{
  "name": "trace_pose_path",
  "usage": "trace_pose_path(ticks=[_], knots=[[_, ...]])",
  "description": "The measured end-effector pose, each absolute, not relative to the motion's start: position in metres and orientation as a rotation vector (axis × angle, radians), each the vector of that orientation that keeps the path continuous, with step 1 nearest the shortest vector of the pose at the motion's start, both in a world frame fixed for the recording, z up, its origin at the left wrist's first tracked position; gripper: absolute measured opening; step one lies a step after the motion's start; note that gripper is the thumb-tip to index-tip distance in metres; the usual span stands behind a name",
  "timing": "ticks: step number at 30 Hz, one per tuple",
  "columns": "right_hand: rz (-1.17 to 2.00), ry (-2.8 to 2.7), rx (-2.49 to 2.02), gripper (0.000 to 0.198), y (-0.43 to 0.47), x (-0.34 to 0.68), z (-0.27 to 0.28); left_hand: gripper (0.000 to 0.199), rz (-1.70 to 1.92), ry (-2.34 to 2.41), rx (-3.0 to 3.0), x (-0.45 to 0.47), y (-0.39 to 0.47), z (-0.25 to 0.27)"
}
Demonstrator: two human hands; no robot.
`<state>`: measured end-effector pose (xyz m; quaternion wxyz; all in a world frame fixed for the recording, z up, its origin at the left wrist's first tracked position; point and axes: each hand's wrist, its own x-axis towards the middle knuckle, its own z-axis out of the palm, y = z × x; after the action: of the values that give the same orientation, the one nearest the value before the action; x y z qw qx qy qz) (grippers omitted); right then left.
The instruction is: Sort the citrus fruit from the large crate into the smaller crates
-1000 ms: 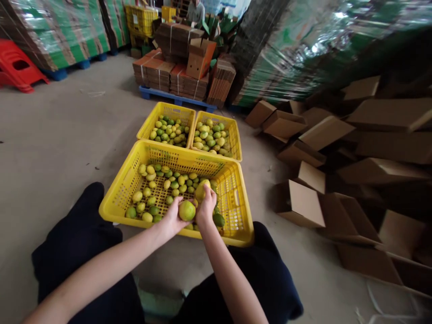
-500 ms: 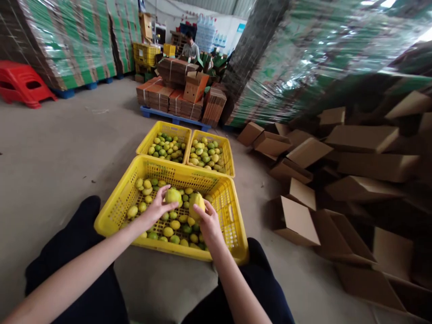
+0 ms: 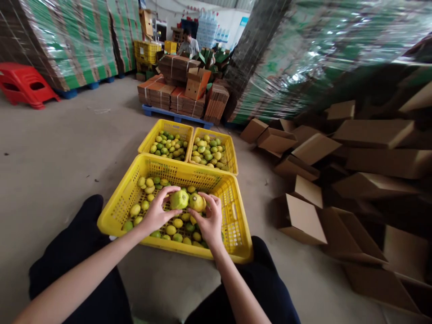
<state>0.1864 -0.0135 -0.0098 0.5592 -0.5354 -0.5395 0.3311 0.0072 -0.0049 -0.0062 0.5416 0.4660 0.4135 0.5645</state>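
Observation:
Above the near yellow crate (image 3: 111,211), my left hand (image 3: 159,210) is closed around a green-yellow lemon (image 3: 179,200), thumb below and fingers on top. Close beside it, my right hand (image 3: 211,220) grips a yellower lemon (image 3: 197,203), one end of it facing me. The two fruits are side by side, almost touching. Under my hands, loose lemons (image 3: 171,230) in yellow and green lie spread over the crate's floor. My hands and the held fruit hide some of them.
Two smaller yellow crates (image 3: 148,135) of lemons stand just beyond. Open cardboard boxes (image 3: 305,218) are heaped on the right. A blue pallet (image 3: 177,118) bears flattened cartons (image 3: 155,93). A red stool (image 3: 29,85) stands left. A person (image 3: 189,45) is at the back.
My right hand has turned its lemon from upright to end-on and brought it closer to the left one. The left hand's lemon has shifted slightly right and tilted.

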Motion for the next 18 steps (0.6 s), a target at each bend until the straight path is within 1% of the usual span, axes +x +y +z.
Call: trace_pose_path(ticks=[2, 6, 9, 12, 15, 18], knots=[[0.858, -1.24, -1.248, 0.046, -0.014, 0.187, -0.007, 0.058, 1.325, 0.966, 1.079, 0.005, -0.003, -0.005], [1.201, -1.028, -1.145, 0.049, -0.014, 0.184, -0.003, 0.065, 1.171, 0.916, 0.854, 0.0, 0.001, 0.002], [1.369, -0.834, -1.112, 0.047, -0.014, 0.18, -0.002, 0.059, 1.164, 0.898, 0.629, 0.0, 0.003, 0.003], [1.444, -0.736, -1.129, 0.046, -0.014, 0.175, -0.005, 0.053, 1.139, 0.844, 0.463, 0.003, 0.001, 0.001], [1.468, -0.774, -1.154, 0.044, -0.017, 0.17, -0.011, 0.051, 1.069, 0.786, 0.408, 0.008, -0.002, -0.002], [1.445, -0.877, -1.229, 0.045, -0.022, 0.162, -0.018, 0.05, 1.045, 0.908, 0.344, 0.013, -0.004, -0.008]])
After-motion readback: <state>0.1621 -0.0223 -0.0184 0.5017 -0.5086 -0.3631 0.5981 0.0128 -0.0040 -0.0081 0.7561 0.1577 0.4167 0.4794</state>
